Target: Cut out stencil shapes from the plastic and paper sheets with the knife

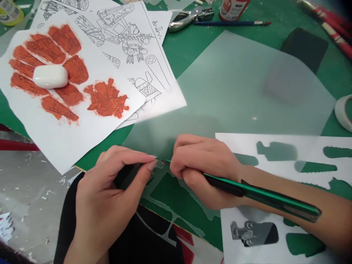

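My right hand (203, 168) is wrapped round a green-and-black craft knife (264, 196), its tip pointing left. My left hand (112, 194) is closed in a pinch right at the knife's tip; what lies between thumb and forefinger is too small to make out. Under both hands is a translucent plastic sheet (231, 88), its near part cut into openings and thin strips. One cut strip (161, 234) of it hangs past the table's near edge, above my lap. Right of my hands lies a white paper (277, 146) with several shapes cut out.
A paper with orange-painted shapes (104, 135) lies at left, a white case (51, 76) on it. Printed line drawings (170, 82) lie beneath. Behind are a hole punch (189, 17), a paintbrush (231, 23) and a red paint bottle (232, 9). A tape roll (343, 113) sits at right.
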Action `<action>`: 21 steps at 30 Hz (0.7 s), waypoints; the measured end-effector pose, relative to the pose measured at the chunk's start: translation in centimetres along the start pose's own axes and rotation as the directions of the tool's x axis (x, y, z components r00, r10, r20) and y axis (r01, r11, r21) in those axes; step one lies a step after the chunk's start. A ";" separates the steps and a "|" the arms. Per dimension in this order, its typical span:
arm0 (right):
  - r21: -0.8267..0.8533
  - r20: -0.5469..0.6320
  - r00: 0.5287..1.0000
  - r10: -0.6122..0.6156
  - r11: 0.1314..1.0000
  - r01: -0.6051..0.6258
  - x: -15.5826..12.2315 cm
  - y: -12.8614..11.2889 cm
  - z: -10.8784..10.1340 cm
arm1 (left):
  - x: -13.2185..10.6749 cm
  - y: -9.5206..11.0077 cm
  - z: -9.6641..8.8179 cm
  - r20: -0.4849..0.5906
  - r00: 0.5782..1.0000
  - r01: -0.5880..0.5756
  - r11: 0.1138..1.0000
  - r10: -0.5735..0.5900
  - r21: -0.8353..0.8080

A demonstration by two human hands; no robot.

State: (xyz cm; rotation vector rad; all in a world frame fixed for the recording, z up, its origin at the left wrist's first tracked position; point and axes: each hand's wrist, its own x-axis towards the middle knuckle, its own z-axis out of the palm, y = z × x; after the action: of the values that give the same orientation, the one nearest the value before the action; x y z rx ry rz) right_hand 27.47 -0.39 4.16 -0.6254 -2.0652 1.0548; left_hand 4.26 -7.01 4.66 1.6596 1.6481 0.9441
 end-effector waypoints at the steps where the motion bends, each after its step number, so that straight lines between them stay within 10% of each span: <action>1: -0.003 0.003 1.000 -0.010 1.000 0.010 0.0 0.1 0.0 | 0.0 0.1 0.0 -0.003 1.000 0.008 1.000 -0.008 0.004; 21: -0.039 0.191 0.978 -0.082 0.995 0.091 0.6 0.6 -1.8 | -0.1 0.3 0.1 -0.024 1.000 0.008 1.000 -0.008 0.013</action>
State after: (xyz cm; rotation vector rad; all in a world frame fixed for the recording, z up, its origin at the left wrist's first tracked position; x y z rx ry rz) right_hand 28.55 1.21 4.55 -0.4690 -2.2657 1.0522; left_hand 4.51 -7.10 4.88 1.6552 1.6791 0.9542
